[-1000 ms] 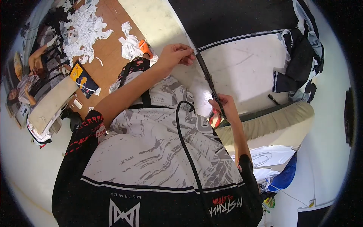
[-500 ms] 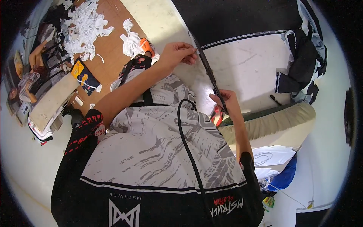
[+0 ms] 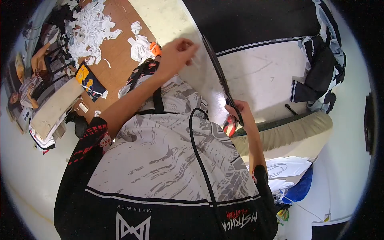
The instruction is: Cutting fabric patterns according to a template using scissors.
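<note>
My left hand (image 3: pixel 182 54) is raised left of a long, narrow black strip (image 3: pixel 212 58), its fingers curled and partly blurred, so what is between them is unclear. The strip runs diagonally along the pale worktop (image 3: pixel 262 80), beside black fabric (image 3: pixel 250 20) with a narrow printed border. My right hand (image 3: pixel 244 114) grips red-handled scissors (image 3: pixel 231 126) at the strip's lower end; their dark blades lie along it and are hard to separate from it. A black cord (image 3: pixel 193 144) crosses my patterned shirt below.
Bunched black and grey fabric (image 3: pixel 314 70) and a khaki padded edge (image 3: pixel 288 132) are at right. An orange shoe (image 3: pixel 155 49), white scraps (image 3: pixel 90 28) and a printed panel (image 3: pixel 89 80) are on the brown floor. A co-worker (image 3: pixel 30 92) is at far left beside a beige bench (image 3: pixel 56 108).
My left hand has moved away leftward from the upper end of the strip, its fingers curling. My right hand and the scissors have shifted slightly downward and right.
</note>
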Demonstrator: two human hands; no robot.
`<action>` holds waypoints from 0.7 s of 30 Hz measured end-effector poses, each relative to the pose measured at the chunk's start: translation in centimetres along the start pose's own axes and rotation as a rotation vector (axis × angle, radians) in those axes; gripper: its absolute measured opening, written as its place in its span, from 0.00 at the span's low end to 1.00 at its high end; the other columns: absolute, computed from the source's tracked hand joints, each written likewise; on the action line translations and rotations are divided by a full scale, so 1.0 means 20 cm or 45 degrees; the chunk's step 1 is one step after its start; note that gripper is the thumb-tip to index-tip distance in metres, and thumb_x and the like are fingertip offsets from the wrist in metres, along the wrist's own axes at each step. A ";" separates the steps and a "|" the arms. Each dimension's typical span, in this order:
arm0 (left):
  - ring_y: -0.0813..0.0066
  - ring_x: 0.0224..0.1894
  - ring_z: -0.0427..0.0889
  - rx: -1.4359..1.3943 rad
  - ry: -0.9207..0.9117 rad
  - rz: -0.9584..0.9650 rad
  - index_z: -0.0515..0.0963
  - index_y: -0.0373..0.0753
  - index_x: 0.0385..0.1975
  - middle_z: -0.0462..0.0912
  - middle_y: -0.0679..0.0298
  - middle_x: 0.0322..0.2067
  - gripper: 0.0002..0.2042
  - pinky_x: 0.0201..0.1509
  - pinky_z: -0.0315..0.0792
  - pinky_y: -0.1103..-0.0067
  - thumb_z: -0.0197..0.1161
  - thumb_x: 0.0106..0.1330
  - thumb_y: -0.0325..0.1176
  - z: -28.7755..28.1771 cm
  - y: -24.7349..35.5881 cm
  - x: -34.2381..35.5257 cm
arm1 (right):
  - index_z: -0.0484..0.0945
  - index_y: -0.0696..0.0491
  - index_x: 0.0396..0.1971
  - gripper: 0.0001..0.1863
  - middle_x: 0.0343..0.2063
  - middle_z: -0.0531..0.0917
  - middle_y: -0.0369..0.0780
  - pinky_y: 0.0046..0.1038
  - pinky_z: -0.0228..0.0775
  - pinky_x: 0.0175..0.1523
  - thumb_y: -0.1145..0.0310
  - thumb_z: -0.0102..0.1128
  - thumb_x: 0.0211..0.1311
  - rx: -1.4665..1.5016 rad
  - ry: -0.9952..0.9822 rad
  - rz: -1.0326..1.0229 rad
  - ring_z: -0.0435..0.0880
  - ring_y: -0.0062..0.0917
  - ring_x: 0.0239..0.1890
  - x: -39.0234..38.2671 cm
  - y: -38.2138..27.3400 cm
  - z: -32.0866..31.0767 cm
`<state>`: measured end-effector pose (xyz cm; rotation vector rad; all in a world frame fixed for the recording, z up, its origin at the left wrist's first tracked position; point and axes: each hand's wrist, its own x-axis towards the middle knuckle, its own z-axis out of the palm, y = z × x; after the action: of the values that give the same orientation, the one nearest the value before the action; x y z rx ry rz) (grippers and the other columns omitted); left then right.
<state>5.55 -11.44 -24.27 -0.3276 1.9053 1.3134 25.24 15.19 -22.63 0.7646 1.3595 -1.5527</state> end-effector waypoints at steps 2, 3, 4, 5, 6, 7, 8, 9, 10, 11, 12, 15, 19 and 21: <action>0.76 0.24 0.84 -0.168 0.212 0.078 0.85 0.32 0.44 0.87 0.61 0.31 0.13 0.30 0.79 0.80 0.69 0.73 0.38 -0.01 0.03 0.03 | 0.78 0.53 0.22 0.20 0.13 0.72 0.28 0.22 0.58 0.21 0.58 0.76 0.66 -0.002 -0.002 -0.021 0.69 0.12 0.15 0.00 0.02 0.00; 0.76 0.24 0.84 -0.172 0.218 0.079 0.85 0.32 0.44 0.87 0.61 0.31 0.13 0.30 0.79 0.80 0.69 0.73 0.38 -0.01 0.04 0.05 | 0.77 0.53 0.23 0.18 0.15 0.74 0.28 0.21 0.59 0.21 0.60 0.71 0.69 0.031 -0.068 -0.036 0.71 0.12 0.16 0.01 0.02 -0.01; 0.75 0.22 0.84 -0.282 0.201 0.038 0.84 0.30 0.43 0.87 0.60 0.29 0.13 0.28 0.79 0.80 0.69 0.73 0.36 0.01 0.06 0.07 | 0.75 0.53 0.24 0.17 0.16 0.75 0.28 0.20 0.61 0.21 0.62 0.67 0.72 0.065 -0.134 -0.050 0.73 0.12 0.17 0.02 0.02 -0.01; 0.74 0.21 0.84 -0.391 0.183 -0.002 0.83 0.27 0.41 0.86 0.60 0.27 0.13 0.26 0.80 0.80 0.69 0.72 0.35 0.03 0.06 0.08 | 0.75 0.53 0.24 0.17 0.16 0.75 0.28 0.20 0.61 0.21 0.62 0.67 0.72 0.057 -0.137 -0.050 0.73 0.12 0.17 0.02 0.02 -0.01; 0.74 0.21 0.84 -0.392 0.185 -0.001 0.83 0.27 0.41 0.86 0.60 0.27 0.13 0.26 0.80 0.80 0.69 0.72 0.35 0.04 0.08 0.08 | 0.76 0.52 0.23 0.18 0.15 0.73 0.28 0.21 0.58 0.21 0.60 0.71 0.70 0.051 -0.082 -0.042 0.70 0.12 0.15 0.02 0.01 0.01; 0.74 0.21 0.85 -0.457 0.197 -0.062 0.83 0.27 0.41 0.86 0.59 0.27 0.13 0.26 0.81 0.79 0.69 0.72 0.35 0.06 0.09 0.07 | 0.76 0.52 0.21 0.20 0.13 0.70 0.28 0.22 0.56 0.20 0.58 0.74 0.67 0.046 -0.027 -0.034 0.68 0.12 0.14 0.02 0.01 0.02; 0.73 0.21 0.85 -0.521 0.209 -0.123 0.83 0.28 0.41 0.86 0.59 0.27 0.13 0.26 0.81 0.78 0.69 0.72 0.35 0.07 0.09 0.06 | 0.76 0.52 0.21 0.20 0.13 0.70 0.28 0.22 0.56 0.20 0.58 0.74 0.67 0.045 -0.030 -0.035 0.68 0.12 0.14 0.02 0.00 0.02; 0.73 0.21 0.85 -0.520 0.208 -0.125 0.83 0.28 0.41 0.86 0.59 0.27 0.13 0.26 0.81 0.78 0.69 0.72 0.35 0.08 0.10 0.06 | 0.76 0.52 0.21 0.20 0.13 0.70 0.28 0.22 0.56 0.20 0.58 0.74 0.67 0.099 -0.048 -0.027 0.67 0.12 0.14 0.01 -0.02 0.02; 0.73 0.21 0.85 -0.562 0.219 -0.136 0.83 0.28 0.40 0.86 0.59 0.28 0.12 0.26 0.82 0.77 0.68 0.72 0.34 0.08 0.10 0.05 | 0.75 0.52 0.20 0.21 0.13 0.70 0.28 0.22 0.55 0.20 0.58 0.74 0.67 0.155 -0.067 -0.019 0.67 0.11 0.14 0.00 -0.03 0.03; 0.72 0.21 0.85 -0.604 0.230 -0.148 0.83 0.28 0.40 0.86 0.59 0.28 0.12 0.26 0.83 0.77 0.68 0.72 0.34 0.08 0.10 0.05 | 0.75 0.52 0.20 0.21 0.13 0.70 0.28 0.22 0.55 0.20 0.58 0.74 0.67 0.158 -0.067 -0.017 0.67 0.11 0.14 0.00 -0.04 0.02; 0.72 0.21 0.85 -0.605 0.227 -0.150 0.83 0.28 0.40 0.86 0.59 0.28 0.12 0.26 0.83 0.77 0.68 0.72 0.34 0.09 0.10 0.05 | 0.75 0.52 0.23 0.19 0.15 0.73 0.28 0.21 0.58 0.21 0.59 0.71 0.70 0.092 -0.093 -0.038 0.71 0.12 0.16 0.01 -0.04 0.01; 0.72 0.21 0.85 -0.632 0.263 -0.120 0.83 0.29 0.39 0.86 0.59 0.28 0.10 0.26 0.83 0.76 0.68 0.72 0.32 0.09 0.11 0.08 | 0.76 0.53 0.26 0.17 0.17 0.76 0.29 0.20 0.62 0.22 0.61 0.67 0.73 -0.003 -0.113 -0.070 0.74 0.12 0.17 0.03 -0.02 0.01; 0.73 0.21 0.85 -0.685 0.233 -0.104 0.83 0.29 0.39 0.87 0.58 0.28 0.09 0.26 0.83 0.76 0.68 0.72 0.31 0.09 0.09 0.11 | 0.76 0.54 0.27 0.16 0.18 0.75 0.28 0.20 0.62 0.22 0.61 0.67 0.73 -0.066 -0.091 -0.034 0.75 0.12 0.17 0.02 -0.06 0.02; 0.73 0.22 0.84 -0.682 0.209 -0.085 0.83 0.30 0.39 0.87 0.58 0.28 0.08 0.27 0.83 0.77 0.68 0.72 0.31 0.09 0.09 0.11 | 0.77 0.54 0.28 0.16 0.18 0.75 0.28 0.20 0.63 0.22 0.61 0.67 0.73 -0.053 -0.101 -0.057 0.75 0.12 0.17 0.03 -0.04 0.01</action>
<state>3.89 -8.70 -24.94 -0.7804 1.6243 1.7844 24.28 14.92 -22.71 0.6441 1.3543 -1.5686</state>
